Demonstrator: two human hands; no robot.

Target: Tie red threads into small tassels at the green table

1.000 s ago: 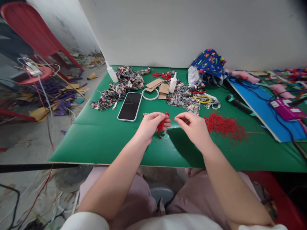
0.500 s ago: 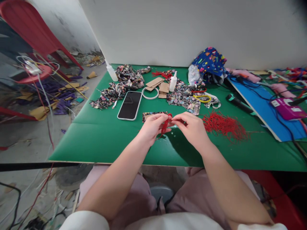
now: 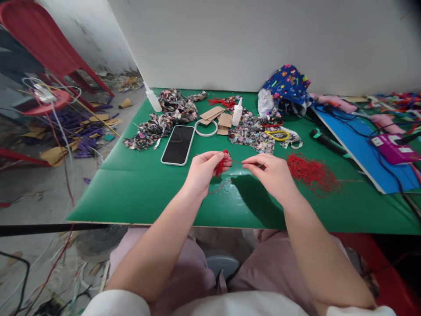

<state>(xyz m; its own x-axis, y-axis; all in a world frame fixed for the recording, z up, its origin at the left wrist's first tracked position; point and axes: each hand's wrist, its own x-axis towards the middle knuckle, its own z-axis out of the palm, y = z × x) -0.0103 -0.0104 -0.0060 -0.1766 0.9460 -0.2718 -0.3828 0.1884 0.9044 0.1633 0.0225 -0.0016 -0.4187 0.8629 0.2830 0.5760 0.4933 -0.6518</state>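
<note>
My left hand point(image 3: 205, 170) is closed around a small bunch of red string point(image 3: 220, 167), its looped top showing above the thumb and loose ends hanging below. A thin red strand point(image 3: 236, 162) runs from the bunch to my right hand point(image 3: 268, 170), which pinches it between thumb and fingertips. Another loose red end point(image 3: 219, 188) trails under my left hand, over the green tabletop. Right of my right hand lies a tangled pile of red strings point(image 3: 312, 173).
Behind my hands are a phone point(image 3: 178, 145), a roll of white tape point(image 3: 206, 134), cardboard pieces point(image 3: 211, 115), a white squeeze bottle point(image 3: 237, 114), yellow-handled scissors point(image 3: 279, 135) and floral fabric point(image 3: 171, 115). A blue board point(image 3: 351, 153) and a magenta box point(image 3: 394, 149) are at right.
My hands have moved apart, the right one going right, and the red strand between them is drawn out longer. My left hand has shifted slightly left and covers the patterned strip behind it.
</note>
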